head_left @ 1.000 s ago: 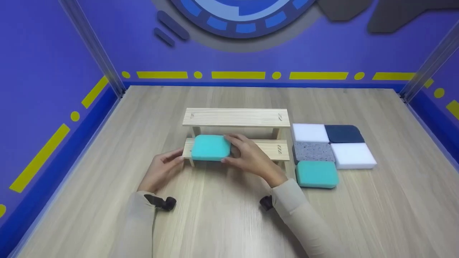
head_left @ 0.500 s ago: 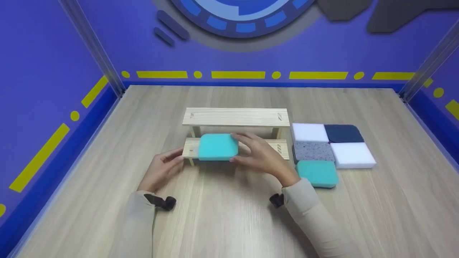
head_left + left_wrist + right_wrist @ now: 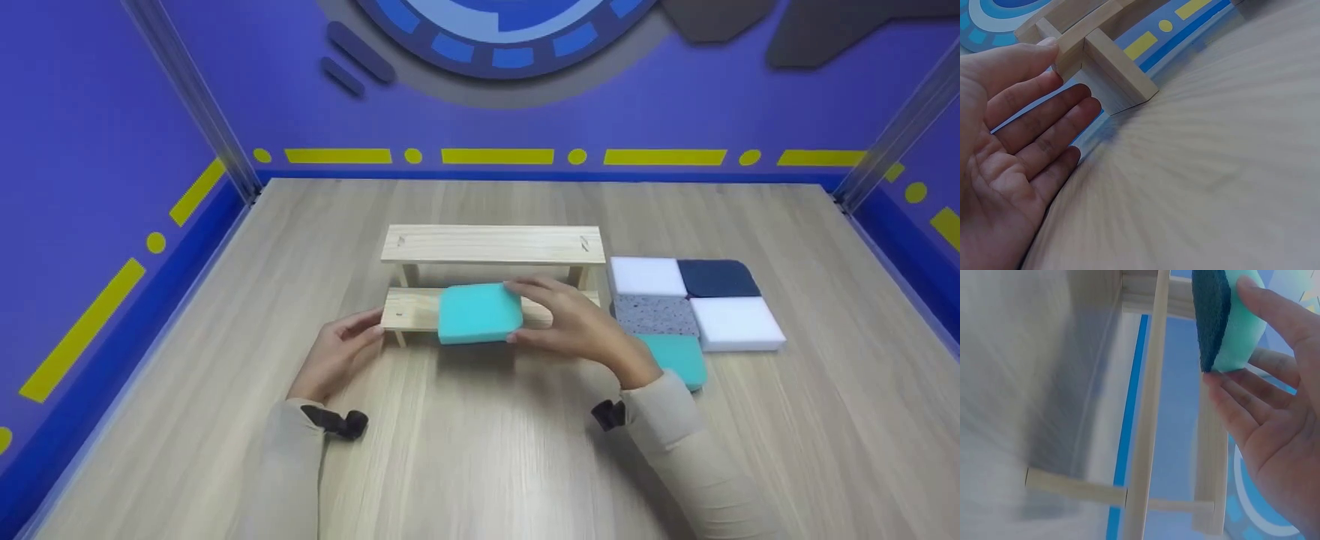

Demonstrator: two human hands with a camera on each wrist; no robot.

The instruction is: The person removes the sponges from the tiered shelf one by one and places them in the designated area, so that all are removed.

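Observation:
My right hand (image 3: 574,319) pinches a turquoise sponge (image 3: 478,315) by its right end, thumb at the near edge and fingers at the far one. The right wrist view shows the dark scouring layer (image 3: 1211,318) on its underside, lifted off the lower board. That board (image 3: 412,309) is the front step of a two-tier wooden rack (image 3: 491,244), its middle partly covered by the sponge in the head view. At the step's left end my left hand (image 3: 339,352) pinches the corner between thumb and forefinger, the other fingers extended below, as the left wrist view shows.
Right of the rack lie a second turquoise sponge (image 3: 675,358), partly behind my right wrist, a speckled grey sponge (image 3: 655,315), white sponges (image 3: 736,324) and a dark one (image 3: 718,278), packed together. Blue walls (image 3: 480,127) border the table at the back and sides.
The right hand has slid the turquoise sponge rightward from the step's left end and lifted it, now tilted slightly. The left hand stays at the step's corner.

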